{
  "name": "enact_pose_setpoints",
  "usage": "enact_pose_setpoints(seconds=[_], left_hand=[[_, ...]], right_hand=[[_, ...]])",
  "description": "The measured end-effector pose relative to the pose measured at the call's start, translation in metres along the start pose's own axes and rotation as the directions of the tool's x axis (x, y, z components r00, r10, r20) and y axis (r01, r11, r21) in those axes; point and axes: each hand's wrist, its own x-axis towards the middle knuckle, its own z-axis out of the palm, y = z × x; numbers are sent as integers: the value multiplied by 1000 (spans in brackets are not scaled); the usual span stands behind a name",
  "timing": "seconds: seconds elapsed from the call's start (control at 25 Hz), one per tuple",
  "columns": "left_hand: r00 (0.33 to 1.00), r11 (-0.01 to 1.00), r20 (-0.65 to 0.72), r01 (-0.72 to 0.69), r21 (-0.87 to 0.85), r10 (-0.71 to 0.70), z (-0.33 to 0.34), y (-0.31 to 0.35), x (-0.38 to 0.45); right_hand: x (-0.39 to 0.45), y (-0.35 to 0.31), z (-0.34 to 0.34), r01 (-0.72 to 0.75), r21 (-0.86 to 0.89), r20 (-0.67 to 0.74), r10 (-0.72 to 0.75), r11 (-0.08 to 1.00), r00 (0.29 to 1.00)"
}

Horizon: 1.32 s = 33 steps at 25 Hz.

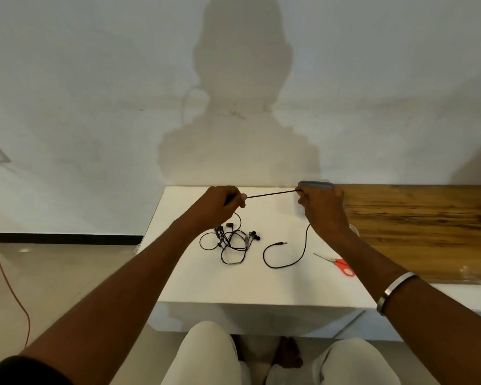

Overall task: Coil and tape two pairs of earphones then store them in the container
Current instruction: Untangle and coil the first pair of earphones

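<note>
A length of black earphone cable (271,193) was held taut above the white table (206,279), apparently to straighten it before coiling; one end was pinched in the closed fingers of the left hand (220,205), the other was pinched by the right hand (321,204); from the right hand the cable was let fall in a loose curve to its jack plug (282,243), lying on the table. The rest of the earphones (233,240) was left in a tangle below the left hand, so that one pair could not be told from the other. Scissors (338,263) with red handles were laid near the right forearm, presumably kept ready for cutting tape. A grey object (315,184), possibly the container, was largely hidden behind the right hand; no tape could be made out with certainty.
</note>
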Motion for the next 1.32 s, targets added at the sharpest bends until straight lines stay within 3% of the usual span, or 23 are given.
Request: enact_pose_setpoints(seconds=[0.12,0.24,0.36,0.48,0.72,0.8,0.92,1.04,1.2,1.32], left_hand=[[1000,1000,-26,1,-7,-1,0,3,3],[998,998,-17,-54,-20,54,6,12,8],[996,996,-21,-92,3,92,9,16,10],[998,998,8,-55,-3,55,2,9,6],[1000,1000,1,-1,-8,1,-14,-4,-1],[1000,1000,-17,-5,-14,5,-17,-6,0],[999,1000,-49,-12,-25,11,-14,-5,3],[999,998,-27,-39,-43,37,-5,2,5],[995,995,11,-101,-13,101,9,9,5],[994,995,21,-104,-9,104,10,7,5]], right_hand=[[-2,-8,-2,9,47,96,-13,999,995],[-2,-38,-3,173,178,261,-216,969,941],[0,-64,2,274,222,252,-327,936,911],[7,-52,5,276,111,190,-293,955,937],[8,5,-4,143,-95,-34,-147,985,989],[4,9,-11,42,-117,-6,-43,992,999],[4,4,-6,-62,-44,149,68,997,987],[0,-17,5,33,61,263,-47,998,964],[-3,-54,15,251,234,224,-304,939,926],[-1,-58,25,256,256,280,-325,932,903]])
